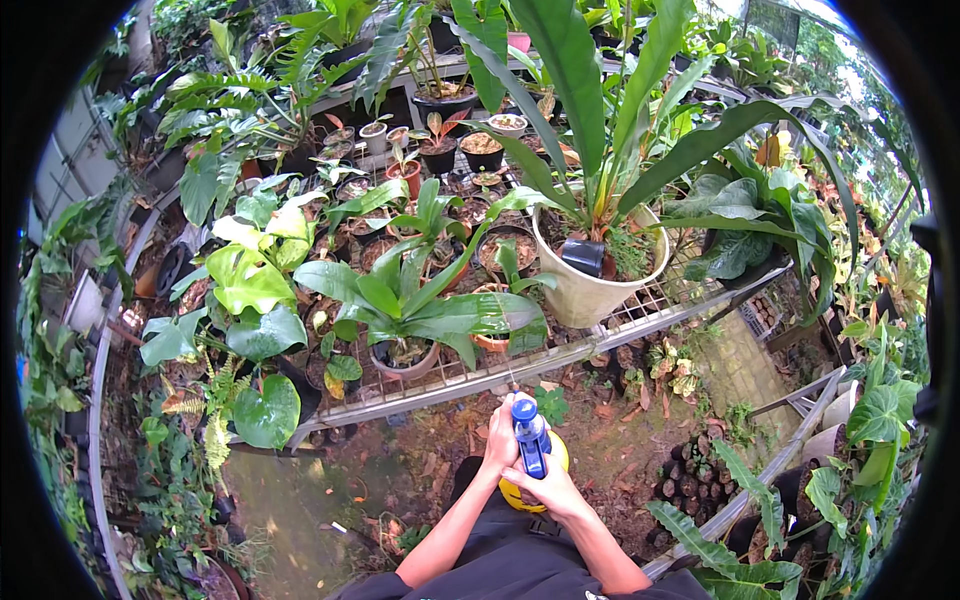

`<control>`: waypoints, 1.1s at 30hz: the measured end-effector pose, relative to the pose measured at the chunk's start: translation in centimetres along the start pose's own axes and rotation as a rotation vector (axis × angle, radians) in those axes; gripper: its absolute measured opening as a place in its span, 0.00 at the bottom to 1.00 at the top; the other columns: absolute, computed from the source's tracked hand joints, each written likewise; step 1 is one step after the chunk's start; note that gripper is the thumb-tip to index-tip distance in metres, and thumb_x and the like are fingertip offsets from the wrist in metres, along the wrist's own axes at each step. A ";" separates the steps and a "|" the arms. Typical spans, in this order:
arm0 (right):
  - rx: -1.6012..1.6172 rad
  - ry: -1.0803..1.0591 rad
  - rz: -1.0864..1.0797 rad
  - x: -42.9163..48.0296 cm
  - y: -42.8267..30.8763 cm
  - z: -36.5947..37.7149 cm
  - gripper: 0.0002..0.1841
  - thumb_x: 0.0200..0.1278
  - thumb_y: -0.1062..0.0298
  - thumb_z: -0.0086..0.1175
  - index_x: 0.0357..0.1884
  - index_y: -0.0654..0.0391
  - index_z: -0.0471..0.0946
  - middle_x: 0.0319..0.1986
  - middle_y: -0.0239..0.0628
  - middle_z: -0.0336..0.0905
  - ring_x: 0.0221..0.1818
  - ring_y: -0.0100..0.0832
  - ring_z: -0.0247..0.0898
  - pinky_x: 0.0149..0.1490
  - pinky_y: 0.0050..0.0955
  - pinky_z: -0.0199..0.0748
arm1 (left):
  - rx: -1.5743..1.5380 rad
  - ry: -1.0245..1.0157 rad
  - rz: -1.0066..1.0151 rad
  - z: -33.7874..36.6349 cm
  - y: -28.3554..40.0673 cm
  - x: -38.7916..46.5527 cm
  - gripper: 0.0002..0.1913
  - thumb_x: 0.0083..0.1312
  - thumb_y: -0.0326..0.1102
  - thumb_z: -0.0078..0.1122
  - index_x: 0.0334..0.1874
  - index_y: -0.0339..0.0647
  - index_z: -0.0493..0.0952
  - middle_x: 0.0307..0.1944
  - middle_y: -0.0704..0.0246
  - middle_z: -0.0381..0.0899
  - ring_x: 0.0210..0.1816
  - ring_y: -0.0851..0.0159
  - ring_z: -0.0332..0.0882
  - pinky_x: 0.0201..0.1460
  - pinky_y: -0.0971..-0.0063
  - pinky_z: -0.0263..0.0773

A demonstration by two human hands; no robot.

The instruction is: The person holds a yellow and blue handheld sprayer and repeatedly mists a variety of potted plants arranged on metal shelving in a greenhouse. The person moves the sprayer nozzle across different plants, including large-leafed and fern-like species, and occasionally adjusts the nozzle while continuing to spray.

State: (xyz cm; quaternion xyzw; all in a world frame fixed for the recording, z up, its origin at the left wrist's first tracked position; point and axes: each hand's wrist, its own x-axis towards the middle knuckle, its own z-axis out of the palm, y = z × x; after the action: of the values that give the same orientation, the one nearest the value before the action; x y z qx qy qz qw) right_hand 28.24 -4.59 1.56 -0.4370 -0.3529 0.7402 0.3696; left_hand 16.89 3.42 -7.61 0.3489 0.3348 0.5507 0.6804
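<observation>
A pump sprayer with a yellow tank (558,448) and a blue head (532,442) is held close before my body. My right hand (553,487) is wrapped around the handle at its near end. Along the left side of the head, my left hand (501,436) closes near the nozzle, its fingertips partly hidden. A thin pale streak, perhaps liquid, runs from the nozzle towards the bench edge. Just beyond stands a broad-leaved potted plant (405,300), wet-looking on one leaf. To its right a large cream pot (559,296) holds a tall strap-leaved plant (592,112).
A wire-mesh bench with a metal edge (465,384) curves across in front, crowded with pots. A variegated yellow-green plant (251,277) hangs over its left part. Another metal rail (780,457) runs at the right, beside stacked dark pots (694,480). Leaf litter covers the soil below.
</observation>
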 end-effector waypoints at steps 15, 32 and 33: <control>-0.004 0.029 0.048 -0.2 -0.1 0.6 0.19 0.64 0.62 0.68 0.20 0.50 0.69 0.12 0.21 0.64 0.12 0.16 0.57 0.19 0.20 0.52 | 0.231 0.039 0.054 1.4 2.4 -0.8 0.30 0.80 0.57 0.29 0.40 0.37 0.75 0.27 0.64 0.83 0.29 0.66 0.83 0.38 0.71 0.77; 0.045 0.038 0.039 1.7 0.2 1.4 0.15 0.64 0.65 0.68 0.24 0.52 0.72 0.13 0.22 0.65 0.12 0.17 0.57 0.19 0.20 0.53 | 0.261 0.053 0.002 -0.4 2.7 0.4 0.26 0.81 0.54 0.31 0.40 0.39 0.74 0.27 0.65 0.81 0.30 0.67 0.82 0.39 0.74 0.76; 0.054 0.039 0.057 1.8 0.1 1.4 0.15 0.64 0.65 0.68 0.25 0.52 0.72 0.13 0.22 0.65 0.12 0.17 0.57 0.19 0.20 0.53 | 0.272 0.051 0.002 -0.4 2.8 0.5 0.27 0.81 0.54 0.31 0.40 0.39 0.74 0.27 0.65 0.81 0.30 0.67 0.82 0.39 0.74 0.76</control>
State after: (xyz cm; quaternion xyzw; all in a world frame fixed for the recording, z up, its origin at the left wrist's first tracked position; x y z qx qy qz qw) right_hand 26.33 -3.37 1.24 -0.4512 -0.3129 0.7510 0.3667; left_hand 15.15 4.39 -5.50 0.4243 0.4231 0.5096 0.6175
